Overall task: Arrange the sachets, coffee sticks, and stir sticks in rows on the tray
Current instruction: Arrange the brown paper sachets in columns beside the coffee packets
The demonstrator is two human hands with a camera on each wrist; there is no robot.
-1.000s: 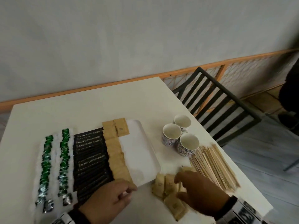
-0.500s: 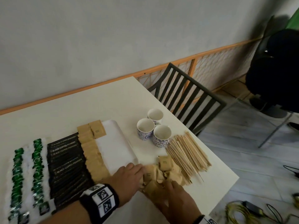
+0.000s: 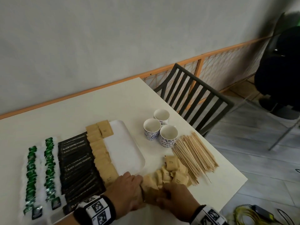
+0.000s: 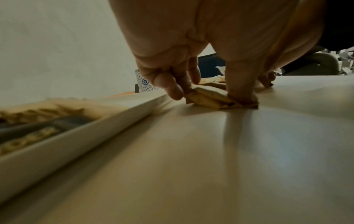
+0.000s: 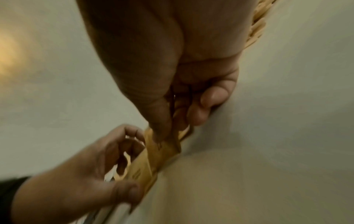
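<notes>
The white tray point(image 3: 128, 153) carries two rows of green sachets point(image 3: 48, 161), a block of black coffee sticks point(image 3: 76, 161) and a row of brown sachets point(image 3: 100, 151). Loose brown sachets point(image 3: 172, 172) lie on the table right of the tray, beside the wooden stir sticks point(image 3: 194, 153). At the tray's near right corner my left hand point(image 3: 129, 187) and right hand point(image 3: 173, 195) meet over a small bunch of brown sachets point(image 3: 150, 184). In the left wrist view, finger and thumb pinch the bunch point(image 4: 208, 98) flat on the table. My right thumb and fingers point(image 5: 197, 115) pinch sachets point(image 5: 162, 150) too.
Three patterned cups point(image 3: 152, 129) stand behind the stir sticks. A black slatted chair point(image 3: 194, 98) is at the table's right side, and the table edge point(image 3: 232, 192) runs close to the sticks. Yellow cables point(image 3: 246, 215) lie on the floor. A dark-clothed person sits at far right.
My left hand left the tray's near edge and slid right to the loose brown sachets. My right hand drew in toward it, and both now hold sachets. The head view swung right.
</notes>
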